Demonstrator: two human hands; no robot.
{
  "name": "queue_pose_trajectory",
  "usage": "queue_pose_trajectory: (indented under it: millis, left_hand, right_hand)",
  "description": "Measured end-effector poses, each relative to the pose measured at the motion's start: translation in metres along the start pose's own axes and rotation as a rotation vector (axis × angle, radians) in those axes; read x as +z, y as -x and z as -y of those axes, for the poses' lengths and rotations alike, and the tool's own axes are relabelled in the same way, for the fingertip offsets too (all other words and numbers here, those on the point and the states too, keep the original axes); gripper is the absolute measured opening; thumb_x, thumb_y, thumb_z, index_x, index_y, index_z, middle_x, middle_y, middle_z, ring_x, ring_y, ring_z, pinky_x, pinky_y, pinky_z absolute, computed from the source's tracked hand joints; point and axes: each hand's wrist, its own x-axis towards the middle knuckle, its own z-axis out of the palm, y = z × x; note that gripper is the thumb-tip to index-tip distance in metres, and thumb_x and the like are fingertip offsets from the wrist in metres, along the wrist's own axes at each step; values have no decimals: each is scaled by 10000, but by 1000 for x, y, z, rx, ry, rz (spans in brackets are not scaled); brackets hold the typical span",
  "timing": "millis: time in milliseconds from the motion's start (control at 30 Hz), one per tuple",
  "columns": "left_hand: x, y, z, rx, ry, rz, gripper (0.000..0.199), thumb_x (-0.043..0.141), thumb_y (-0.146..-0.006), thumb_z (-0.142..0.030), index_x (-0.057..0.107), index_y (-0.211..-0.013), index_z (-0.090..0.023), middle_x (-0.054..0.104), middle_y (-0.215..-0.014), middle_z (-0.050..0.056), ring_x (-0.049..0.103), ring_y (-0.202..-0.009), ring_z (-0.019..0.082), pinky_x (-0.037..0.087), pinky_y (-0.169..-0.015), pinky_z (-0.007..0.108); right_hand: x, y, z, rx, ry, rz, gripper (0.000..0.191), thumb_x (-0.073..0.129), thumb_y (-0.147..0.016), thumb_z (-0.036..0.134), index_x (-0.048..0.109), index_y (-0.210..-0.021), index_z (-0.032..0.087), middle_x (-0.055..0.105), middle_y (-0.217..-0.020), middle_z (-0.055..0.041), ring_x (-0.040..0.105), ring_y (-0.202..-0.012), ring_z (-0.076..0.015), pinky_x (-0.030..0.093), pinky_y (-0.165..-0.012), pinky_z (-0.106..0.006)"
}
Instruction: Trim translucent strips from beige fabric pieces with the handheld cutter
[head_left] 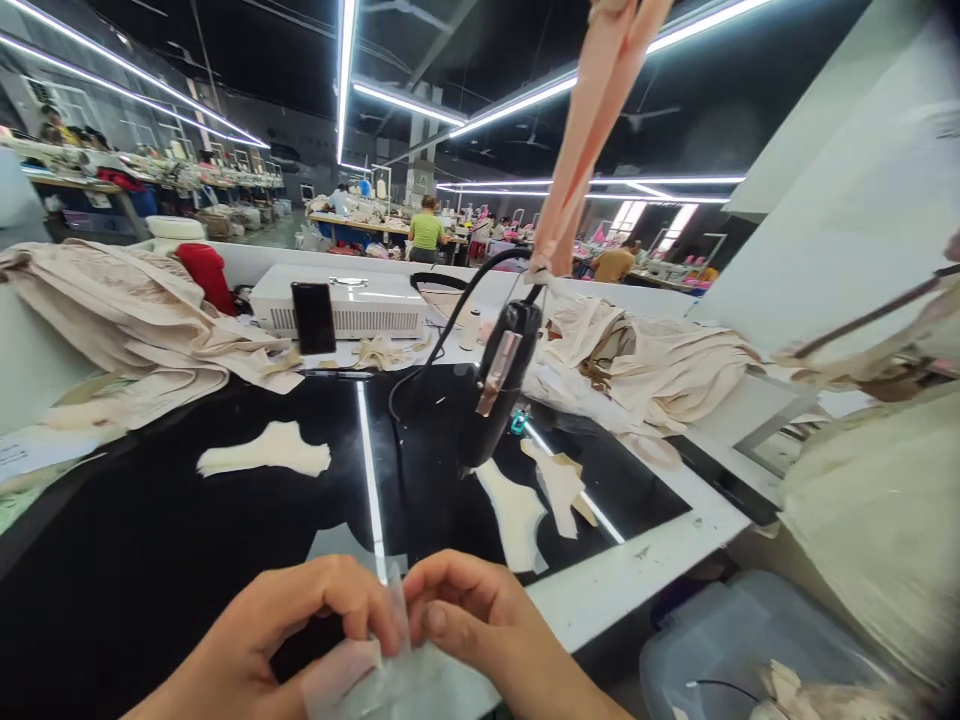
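At the front edge of the black tabletop, my left hand (300,625) pinches a thin translucent sheet (397,605) between its thumb and fingers. My right hand (480,610) faces it, thumb and fingertips closed on the same sheet's edge. More of the sheet hangs below both hands, partly cut off by the frame. Just beyond the fingers lies a grey translucent piece (345,545). Cream shaped fabric pieces lie farther out: one at the left (266,450), one right of centre (516,515), and a smaller one (555,485) beside that, overlapping a tan scrap.
A black corded tool (501,375) hangs over the table from a pink fabric strip (592,120). Behind stand a phone (313,318) and a white vented box (375,305). Beige fabric piles lie left (150,320) and right (660,365). A plastic bin (750,630) sits lower right.
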Motion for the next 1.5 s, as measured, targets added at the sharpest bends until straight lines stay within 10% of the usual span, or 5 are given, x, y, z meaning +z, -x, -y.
queue_pose_trajectory:
  millis: [300, 500, 867, 1067, 1500]
  left_hand:
    - [1, 0, -9, 287, -111, 122, 135, 642, -947, -170, 606, -823, -210, 781, -965, 62, 738, -956, 214, 543, -942, 373]
    - [1, 4, -10, 270, -112, 156, 136, 648, -953, -208, 610, -823, -213, 778, -984, 85, 733, -964, 226, 551, -934, 388]
    - [7, -4, 6, -161, 361, -58, 401, 784, -854, -453, 594, -1105, -205, 648, -1155, 85, 715, -898, 201, 564, -698, 288]
    - [5, -10, -1, -338, 369, -66, 388, 831, -772, -461, 613, -847, -149, 673, -724, 25, 652, -604, 128, 527, -599, 250]
    - [-19, -12, 11, -278, 18, -273, 202, 649, -921, -372, 572, -1021, -215, 617, -741, -43, 579, -568, 107, 485, -563, 228]
  right_hand:
    - [-15, 2, -6, 28, 152, -139, 690, 725, -748, 743, 744, -1241, 261, 710, -1273, -142, 588, -1243, -352, 431, -1066, -500]
    - [0, 4, -2, 107, 118, -128, 471, 796, -714, 678, 768, -891, 243, 730, -895, -47, 639, -831, -222, 509, -787, -333]
    - [7, -4, 14, -161, 541, -206, 421, 632, -878, 647, 658, -731, 253, 602, -658, 9, 478, -624, -157, 386, -602, -273]
    - [12, -18, 11, -137, 483, -182, 371, 630, -897, 614, 659, -849, 248, 580, -654, 22, 516, -618, -153, 431, -606, -274]
    - [-7, -42, -2, -442, 940, -133, 127, 626, -967, 334, 750, -971, 303, 719, -883, -29, 675, -743, -176, 522, -670, -257]
